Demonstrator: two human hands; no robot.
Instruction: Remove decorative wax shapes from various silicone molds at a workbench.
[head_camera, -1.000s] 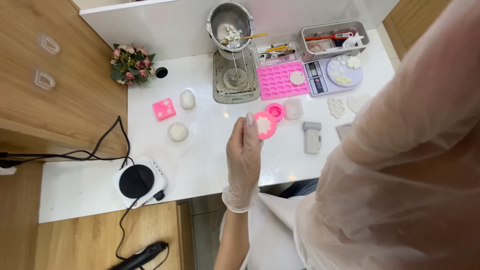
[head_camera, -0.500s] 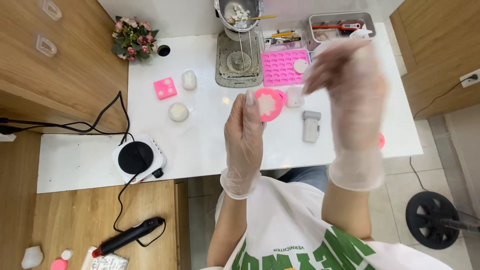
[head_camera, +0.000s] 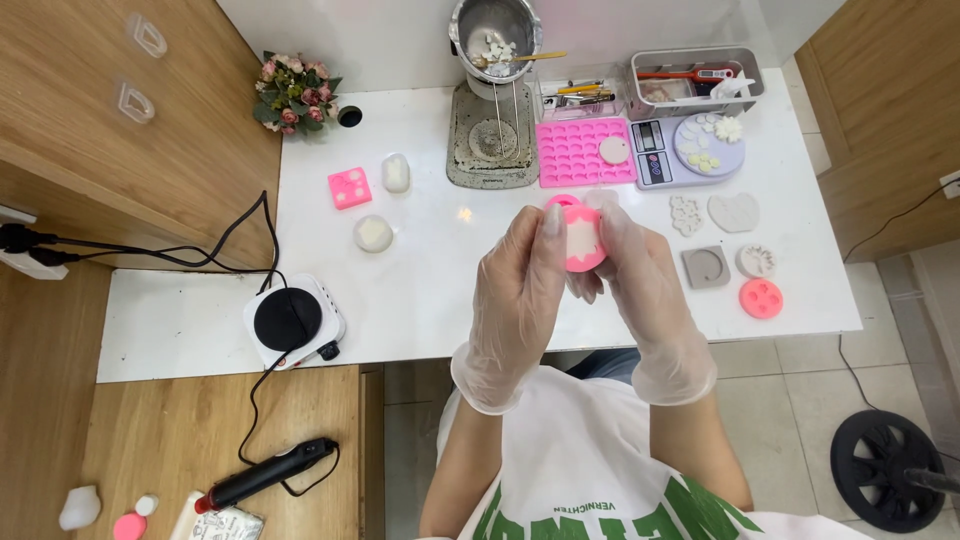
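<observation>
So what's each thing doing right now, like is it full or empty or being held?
Round pink mould: held up in both hands, white filling inside.
Left hand: gloved, gripping the mould.
Right hand: gloved, gripping the mould.
Metal pot: holds white chunks and a spoon.
Hot plate: bare, plugged in.

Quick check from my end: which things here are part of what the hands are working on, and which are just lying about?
In hand:
- left hand, gloved
- right hand, gloved
- pink round mould with a white piece in it, held by both hands above the table

Lying about:
- pink tray mould
- small pink square mould
- hot plate
- metal pot
- flowers
- scale
</observation>
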